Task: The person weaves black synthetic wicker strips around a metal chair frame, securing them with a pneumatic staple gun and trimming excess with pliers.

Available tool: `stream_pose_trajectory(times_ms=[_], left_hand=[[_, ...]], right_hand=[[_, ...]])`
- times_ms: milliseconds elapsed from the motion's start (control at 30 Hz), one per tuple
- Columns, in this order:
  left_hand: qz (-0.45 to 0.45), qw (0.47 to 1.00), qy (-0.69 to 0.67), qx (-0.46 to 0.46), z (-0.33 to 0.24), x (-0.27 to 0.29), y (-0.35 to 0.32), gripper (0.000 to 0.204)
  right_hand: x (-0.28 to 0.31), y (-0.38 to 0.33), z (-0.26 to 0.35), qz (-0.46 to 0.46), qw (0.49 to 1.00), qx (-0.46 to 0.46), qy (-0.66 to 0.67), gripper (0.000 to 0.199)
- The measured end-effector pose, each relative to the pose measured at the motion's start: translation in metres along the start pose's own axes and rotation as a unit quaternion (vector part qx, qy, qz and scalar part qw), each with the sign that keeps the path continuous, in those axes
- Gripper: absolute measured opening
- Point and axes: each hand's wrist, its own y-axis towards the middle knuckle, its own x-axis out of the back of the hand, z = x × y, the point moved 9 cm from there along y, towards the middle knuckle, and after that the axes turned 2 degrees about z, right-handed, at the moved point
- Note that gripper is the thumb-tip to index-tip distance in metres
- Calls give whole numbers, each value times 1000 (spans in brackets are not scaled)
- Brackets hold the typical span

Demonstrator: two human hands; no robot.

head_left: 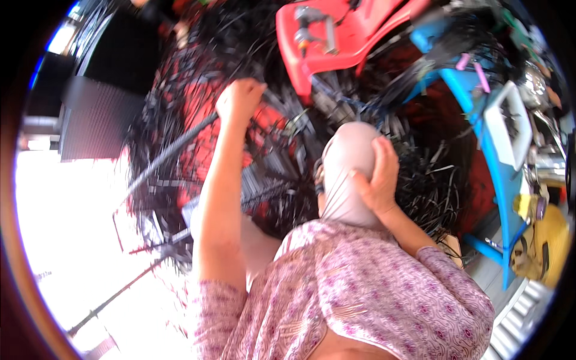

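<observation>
My left hand is closed in a fist around the upper end of a long dark rod. The rod slants down to the left into bright glare, where its far end is lost. With fingers spread, my right hand rests on my bent knee, covered in light grey cloth, and holds nothing. Heaps of thin black strips lie around my legs on a red floor covering. Motion smears part of the picture.
Ahead, a red plastic chair bears a grey hand tool. At the right stand a blue plastic frame and a white plastic piece with an opening. A yellow object lies beyond. Dark woven panels stand at the left.
</observation>
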Motion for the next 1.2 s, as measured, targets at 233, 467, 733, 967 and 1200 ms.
stream_pose_trajectory(times_ms=[233, 467, 733, 967, 1200], left_hand=[[1, 998, 47, -38, 6, -17, 5, 38], [-44, 998, 33, -19, 9, 1, -3, 32], [-47, 998, 31, -7, -3, 0, -17, 30], [-73, 997, 23, -15, -2, -2, -28, 31], [-78, 996, 29, -11, -2, 1, -32, 29]], right_hand=[[8, -3, -2, -18, 1000, 7, -19, 75], [6, -4, -4, 29, 999, -45, 12, 80], [9, -17, -10, 1, 999, -41, 18, 83], [11, -17, -7, -5, 999, -29, 11, 83], [14, -20, -1, 4, 1000, -24, 11, 81]])
